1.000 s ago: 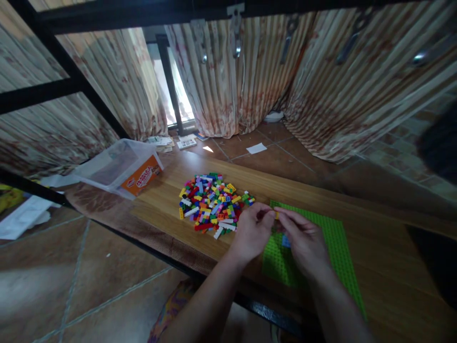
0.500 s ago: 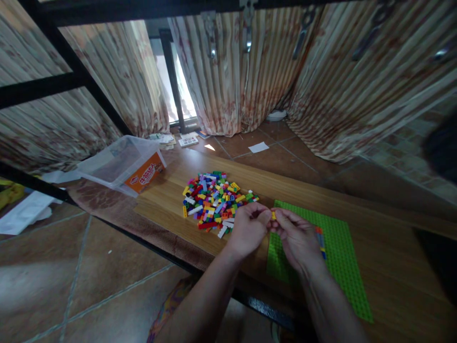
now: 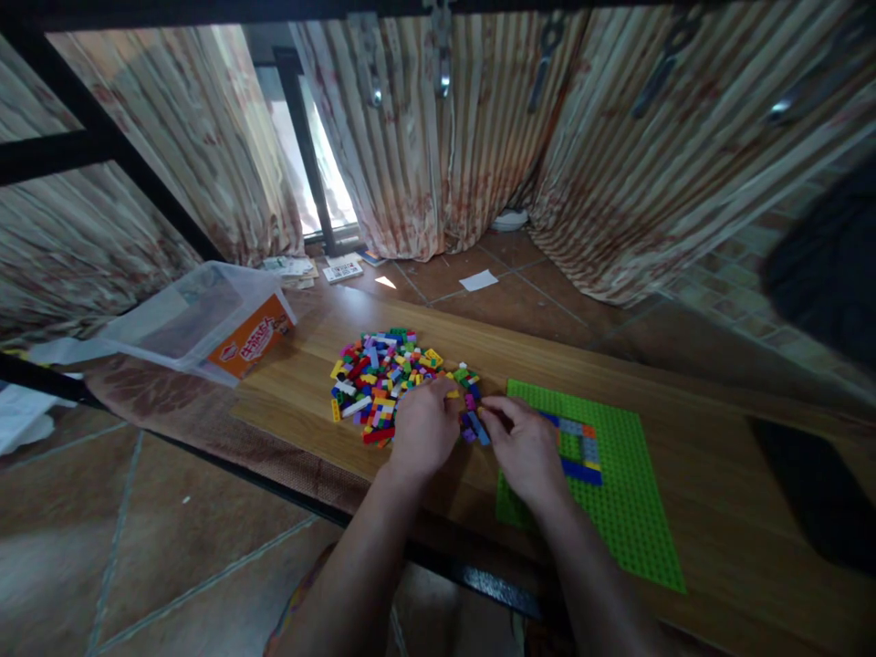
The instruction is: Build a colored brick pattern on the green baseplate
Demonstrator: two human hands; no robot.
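Observation:
My left hand [image 3: 425,427] is at the right side of a heap of coloured toy bricks [image 3: 383,374], its fingers closed around a small yellow brick [image 3: 453,394] that shows at the fingertips. Close by, my right hand [image 3: 530,447] hovers over the left part of a green baseplate [image 3: 640,493], fingers drawn together; what they pinch is too small to make out. Between the hands lie several blue and purple bricks [image 3: 474,423]. On the baseplate sits a frame of blue, grey, orange and yellow bricks [image 3: 581,473], partly hidden behind my right hand.
A clear plastic bin [image 3: 184,315] with an orange label stands at the left of the wooden board [image 3: 328,315]. A dark flat object [image 3: 811,493] lies at the right. Beyond the board are papers [image 3: 479,280] on the tiled floor and striped curtains [image 3: 411,146].
My hands have parted, having been together at a yellow brick. Both have shifted left toward the heap, uncovering more of the brick frame on the baseplate. The camera view has also turned slightly.

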